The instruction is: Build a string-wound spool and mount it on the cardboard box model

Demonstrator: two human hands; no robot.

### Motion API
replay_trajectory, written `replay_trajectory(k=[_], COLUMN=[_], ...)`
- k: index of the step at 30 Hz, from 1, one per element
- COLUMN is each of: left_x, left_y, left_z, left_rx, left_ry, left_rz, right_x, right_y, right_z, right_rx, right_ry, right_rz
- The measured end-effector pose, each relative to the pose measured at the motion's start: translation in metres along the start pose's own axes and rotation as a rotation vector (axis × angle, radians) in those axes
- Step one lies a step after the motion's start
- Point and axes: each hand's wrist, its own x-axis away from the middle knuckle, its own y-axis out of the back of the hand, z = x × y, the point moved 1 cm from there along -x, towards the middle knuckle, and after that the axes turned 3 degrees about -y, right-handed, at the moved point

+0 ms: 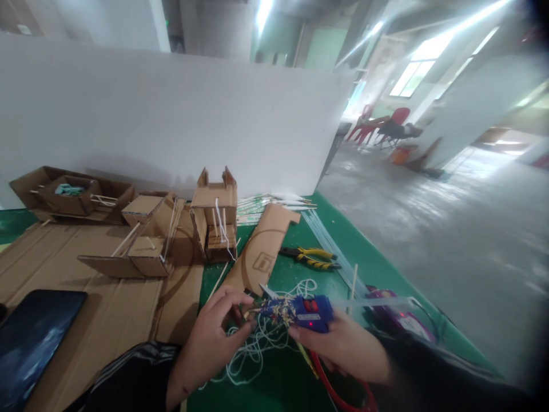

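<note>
My right hand grips a blue hot glue gun, its front crusted with yellowish bits. A clear glue stick sticks out of its back. My left hand is at the nozzle, with thumb and index finger apart on either side of the tip. I see nothing held in it, though its lower fingers are partly hidden. Below the gun lie a tangle of white string and red-handled scissors, partly covered by my right hand. A cut cardboard strip lies just beyond the nozzle.
Yellow-black pliers lie on the green table, near clear glue sticks and a purple device. Cardboard models and an open cardboard box stand left. A dark phone-like slab rests on cardboard. A white panel stands behind.
</note>
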Motion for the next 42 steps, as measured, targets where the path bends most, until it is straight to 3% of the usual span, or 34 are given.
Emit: replay_trajectory(k=[14,23,32,38,42], left_x=[0.0016,-0.0003,-0.0013,0.0003,0.0027], left_y=[0.0011,0.0021,0.0017,0.0011,0.0014], left_z=[-0.0018,-0.0034,-0.0064,0.0002,0.0026], left_rx=[-0.009,-0.062,-0.031,-0.019,-0.002], left_ry=[0.006,-0.029,-0.063,-0.013,0.008], left_rz=[0.018,0.015,0.015,0.032,0.040], right_x=[-0.0040,-0.0021,0.0031,0.0004,-0.0010], right_y=[-0.0003,-0.0006,0.0032,0.0017,0.0014], right_z=[-0.0047,-0.0007,-0.0005,-0.0013,-0.0011], right_rx=[-0.016,0.007,-0.029,-0.018,-0.029], right_ry=[0.060,0.011,-0.136,-0.097,0.028], right_rz=[-0.013,-0.009,0.041,0.028,-0.007])
